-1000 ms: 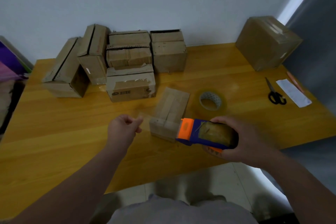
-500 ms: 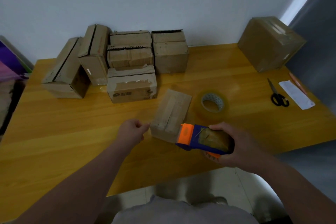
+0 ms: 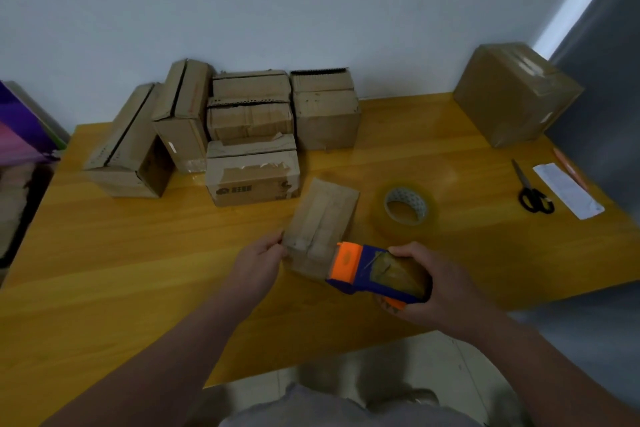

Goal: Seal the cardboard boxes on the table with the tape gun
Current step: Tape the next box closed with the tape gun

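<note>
Here, the left hand [image 3: 258, 258] is pinching the near left corner of the small box [image 3: 322, 218] lying near the front of the counter [image 3: 138, 253]. The right hand [image 3: 440, 288] is gripping the tape gun [image 3: 374, 270], its orange head touching the box's near end.

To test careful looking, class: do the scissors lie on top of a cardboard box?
No, the scissors lie flat on the table, beside a white paper slip.
</note>
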`<state>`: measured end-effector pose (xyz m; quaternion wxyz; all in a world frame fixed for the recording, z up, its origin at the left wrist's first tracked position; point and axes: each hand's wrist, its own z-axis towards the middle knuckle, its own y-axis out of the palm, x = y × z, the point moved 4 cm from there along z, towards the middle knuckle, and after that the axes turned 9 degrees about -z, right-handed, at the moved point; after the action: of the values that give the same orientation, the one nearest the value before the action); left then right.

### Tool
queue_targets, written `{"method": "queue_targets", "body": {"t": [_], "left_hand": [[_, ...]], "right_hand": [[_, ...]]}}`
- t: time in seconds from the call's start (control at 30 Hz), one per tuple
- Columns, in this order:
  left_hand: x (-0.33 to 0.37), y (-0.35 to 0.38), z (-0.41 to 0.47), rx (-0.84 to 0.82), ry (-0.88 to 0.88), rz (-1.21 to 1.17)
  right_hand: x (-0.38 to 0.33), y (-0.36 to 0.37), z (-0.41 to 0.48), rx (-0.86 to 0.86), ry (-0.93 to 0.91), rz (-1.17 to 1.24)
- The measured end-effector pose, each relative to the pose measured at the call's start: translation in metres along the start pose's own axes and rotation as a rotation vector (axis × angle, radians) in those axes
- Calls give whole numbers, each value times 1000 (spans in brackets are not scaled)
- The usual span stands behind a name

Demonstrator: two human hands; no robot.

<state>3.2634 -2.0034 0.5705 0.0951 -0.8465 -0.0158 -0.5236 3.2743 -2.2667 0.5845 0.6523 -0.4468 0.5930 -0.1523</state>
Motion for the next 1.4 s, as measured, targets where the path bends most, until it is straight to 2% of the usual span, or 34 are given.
{"method": "queue_targets", "body": {"t": [0.07, 0.13, 0.2, 0.23, 0.3, 0.4, 0.73, 0.9, 1.13, 1.27, 1.4], "left_hand": [[1, -3, -1, -48, 31, 98], [6, -3, -1, -105, 162, 518], [9, 2, -3, -175, 398, 987], [7, 4, -3, -240, 489, 1117], [3, 7, -2, -354, 572, 1216], [0, 7, 3, -398, 622, 1276], [-4, 10, 9, -352, 641, 1314], [-3, 12, 7, -351, 617, 1313], [-3, 15, 7, -310, 601, 1319], [-3, 16, 7, -286, 601, 1294], [-2, 15, 9, -269, 621, 1269]], "right_hand": [[-2, 5, 4, -1, -2, 10], [-4, 12, 9, -7, -2, -9], [-7, 17, 12, 9, -13, -22], [-7, 18, 12, 16, -18, -17], [-7, 19, 11, 20, -23, -10], [-7, 20, 9, 29, -30, -16], [1, -19, -21, -70, 38, 116], [-13, -3, 3, -192, 97, -75], [-38, -1, 35, -337, 199, -200], [-29, -4, 44, -444, 341, -64], [-21, -3, 42, -481, 428, 68]]}}
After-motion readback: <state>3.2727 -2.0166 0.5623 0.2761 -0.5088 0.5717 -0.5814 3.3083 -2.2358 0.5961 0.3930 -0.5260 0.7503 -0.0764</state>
